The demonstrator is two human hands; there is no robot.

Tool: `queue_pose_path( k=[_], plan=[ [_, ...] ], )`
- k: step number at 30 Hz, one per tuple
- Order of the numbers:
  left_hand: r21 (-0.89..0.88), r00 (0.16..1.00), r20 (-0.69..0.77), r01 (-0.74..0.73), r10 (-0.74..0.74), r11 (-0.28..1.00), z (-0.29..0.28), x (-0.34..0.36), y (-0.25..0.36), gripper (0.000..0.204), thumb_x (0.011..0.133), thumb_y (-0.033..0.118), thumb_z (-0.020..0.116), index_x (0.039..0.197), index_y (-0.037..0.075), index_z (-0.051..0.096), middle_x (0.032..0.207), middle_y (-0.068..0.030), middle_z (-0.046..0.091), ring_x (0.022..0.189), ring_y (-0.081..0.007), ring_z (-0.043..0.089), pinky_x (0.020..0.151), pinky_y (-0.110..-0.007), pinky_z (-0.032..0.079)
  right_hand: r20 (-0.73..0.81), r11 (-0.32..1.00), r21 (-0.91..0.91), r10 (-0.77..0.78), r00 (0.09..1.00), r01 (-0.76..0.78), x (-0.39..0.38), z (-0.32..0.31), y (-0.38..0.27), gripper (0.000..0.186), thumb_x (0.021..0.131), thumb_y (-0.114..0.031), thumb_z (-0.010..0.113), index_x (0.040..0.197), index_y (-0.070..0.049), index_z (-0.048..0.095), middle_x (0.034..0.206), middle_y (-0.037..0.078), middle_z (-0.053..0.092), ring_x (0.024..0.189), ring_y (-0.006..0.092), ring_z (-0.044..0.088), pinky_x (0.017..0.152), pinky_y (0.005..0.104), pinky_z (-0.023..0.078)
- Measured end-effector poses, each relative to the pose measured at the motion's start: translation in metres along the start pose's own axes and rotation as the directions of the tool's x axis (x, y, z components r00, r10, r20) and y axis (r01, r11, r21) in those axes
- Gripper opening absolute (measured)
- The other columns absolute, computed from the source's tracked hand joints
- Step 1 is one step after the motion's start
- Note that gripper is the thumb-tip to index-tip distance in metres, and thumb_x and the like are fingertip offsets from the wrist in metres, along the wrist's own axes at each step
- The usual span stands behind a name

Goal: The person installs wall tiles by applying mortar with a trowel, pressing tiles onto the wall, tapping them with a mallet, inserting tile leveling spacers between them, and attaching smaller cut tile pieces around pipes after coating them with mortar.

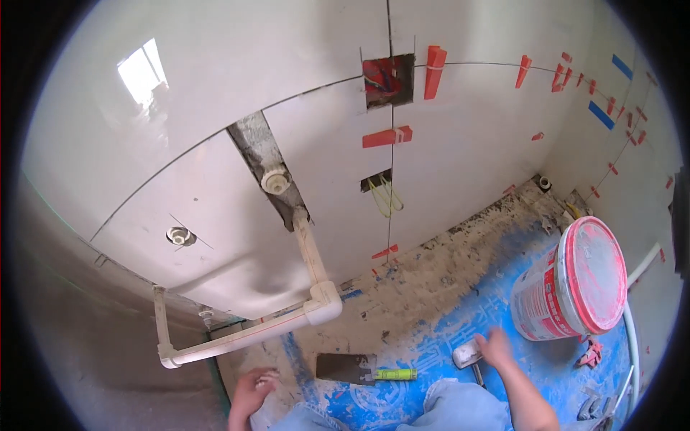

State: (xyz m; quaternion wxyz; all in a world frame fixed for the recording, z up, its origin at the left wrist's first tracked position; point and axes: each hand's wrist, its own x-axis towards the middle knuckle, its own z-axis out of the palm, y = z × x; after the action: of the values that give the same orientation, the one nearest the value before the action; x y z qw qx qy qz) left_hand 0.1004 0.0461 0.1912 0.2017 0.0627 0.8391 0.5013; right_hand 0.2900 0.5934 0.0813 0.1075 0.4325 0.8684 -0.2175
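Glossy white tiled wall (pixel 215 108) fills the upper frame, with the white plastic lidded bucket (pixel 571 287) at right on the blue-coated floor (pixel 553 373). Lower centre lies the green-handled steel trowel (pixel 363 368); right hand (pixel 494 347) closes around the white-headed rubber mallet (pixel 468 355) at lower right. Left hand (pixel 253 388), lower left, fingers curled, holds nothing visible.

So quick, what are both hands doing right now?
Left hand: fingers curled, resting low by the knee, holding nothing visible.
Right hand: on the mallet lying on the blue floor; grip cannot be told.

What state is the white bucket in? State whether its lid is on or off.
Lid on: the white bucket stands upright with its red-rimmed lid covering the top.
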Motion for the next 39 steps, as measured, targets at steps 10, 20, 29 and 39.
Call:
queue_pose_path(
  k=[10, 20, 29, 39],
  plan=[
    [0.126, 0.401, -0.891, -0.232, 0.213, 0.964, -0.146, 0.023, 0.187, 0.044, 0.093, 0.019, 0.062, 0.128, -0.006, 0.058, 0.122, -0.016, 0.066, 0.111, -0.0215, 0.062, 0.098, -0.032, 0.046, 0.304, 0.968, -0.061, -0.215, 0.928, 0.244, -0.01, 0.058, 0.099, 0.044, 0.091, -0.042, 0.062, 0.108, -0.002, 0.058, 0.093, 0.018, 0.063, 0.083, 0.033, 0.062, 0.073, 0.0407, 0.051],
    [0.12, 0.332, -0.901, -0.424, 0.277, 0.898, -0.187, 0.078, 0.234, 0.044, 0.08, -0.001, 0.056, 0.123, -0.009, 0.061, 0.104, -0.0178, 0.07, 0.095, -0.0209, 0.066, 0.083, -0.031, 0.052, 0.377, 0.999, 0.025, 0.011, 0.926, -0.022, 0.015, 0.037, 0.07, 0.047, 0.097, -0.042, 0.054, 0.128, -0.006, 0.054, 0.115, 0.021, 0.062, 0.103, 0.0283, 0.063, 0.087, 0.0361, 0.05],
    [0.007, 0.803, -0.528, -0.322, 0.277, 0.947, -0.25, 0.034, 0.25, 0.035, 0.085, 0.003, 0.058, 0.117, -0.006, 0.066, 0.103, -0.0094, 0.07, 0.096, -0.0168, 0.063, 0.089, -0.029, 0.046, 0.192, 0.559, 0.829, -0.31, 0.931, 0.015, -0.124, -0.134, -0.126, 0.033, 0.095, -0.04, 0.058, 0.108, -0.011, 0.051, 0.075, 0.005, 0.046, 0.062, 0.017, 0.048, 0.053, 0.0302, 0.039],
    [0.189, 0.943, -0.272, -0.142, 0.19, 0.972, -0.295, 0.032, 0.289, 0.036, 0.086, 0.0, 0.053, 0.12, -0.008, 0.061, 0.113, -0.0106, 0.067, 0.106, -0.0171, 0.061, 0.089, -0.03, 0.048, 0.584, 0.58, 0.811, -0.809, 0.069, -0.075, -0.337, -0.078, -0.516, 0.03, 0.101, -0.027, 0.055, 0.079, -0.014, 0.039, 0.058, -0.005, 0.033, 0.044, 0.0087, 0.032, 0.042, 0.0291, 0.03]
  ],
)
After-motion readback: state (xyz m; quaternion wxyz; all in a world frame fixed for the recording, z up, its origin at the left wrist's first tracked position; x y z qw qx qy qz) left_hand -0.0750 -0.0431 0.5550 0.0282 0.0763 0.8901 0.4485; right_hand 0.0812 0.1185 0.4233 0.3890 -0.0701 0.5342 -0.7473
